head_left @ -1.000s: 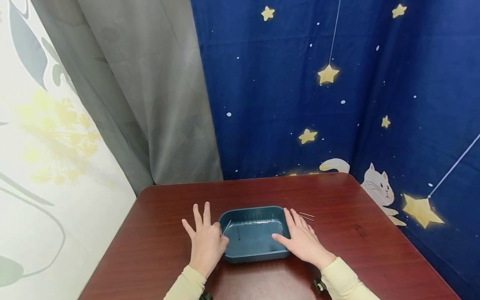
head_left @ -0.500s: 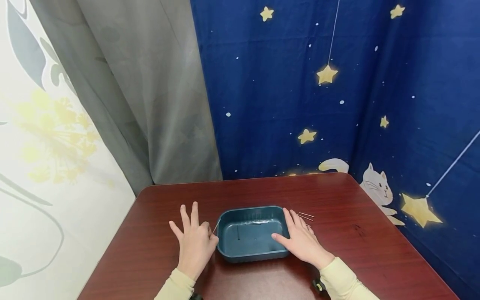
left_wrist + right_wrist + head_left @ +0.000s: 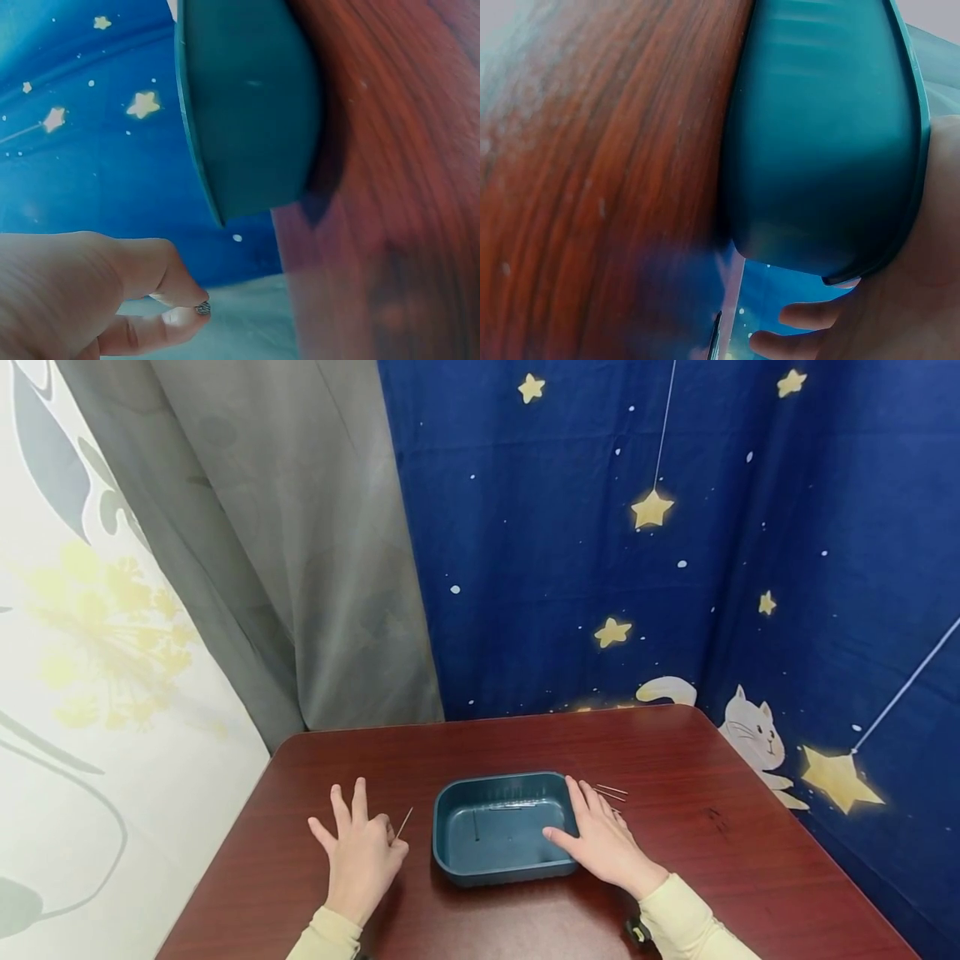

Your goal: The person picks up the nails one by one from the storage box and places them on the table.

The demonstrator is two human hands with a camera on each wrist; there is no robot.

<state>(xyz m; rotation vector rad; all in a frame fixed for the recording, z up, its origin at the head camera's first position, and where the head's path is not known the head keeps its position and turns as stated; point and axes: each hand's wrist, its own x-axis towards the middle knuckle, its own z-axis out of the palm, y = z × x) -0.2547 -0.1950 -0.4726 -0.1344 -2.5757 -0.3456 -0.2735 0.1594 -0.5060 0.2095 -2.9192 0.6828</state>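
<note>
My left hand [image 3: 362,862], left of the box, pinches a thin metal rod [image 3: 404,822] between thumb and index finger, the other fingers spread. The rod slants up past the fingertips in the head view; its small rough metallic end [image 3: 203,307] shows between them in the left wrist view. A dark teal plastic box [image 3: 507,868] sits on the table. Across its right rim rests my right hand [image 3: 606,843], fingers extended along the far right corner, thumb over the inside. Within the box are a dark thin rod [image 3: 476,825] and thin pieces [image 3: 512,807] by the far wall.
Several thin metal rods [image 3: 612,791] lie on the reddish-brown wooden table [image 3: 720,877], just beyond the right hand's fingers. A grey curtain [image 3: 352,610] and a blue star-patterned curtain [image 3: 540,568] hang behind the table.
My left hand has moved left, from the box's left rim to over the table, carrying the thin metal rod out of the box area. The right hand and box have stayed in place.
</note>
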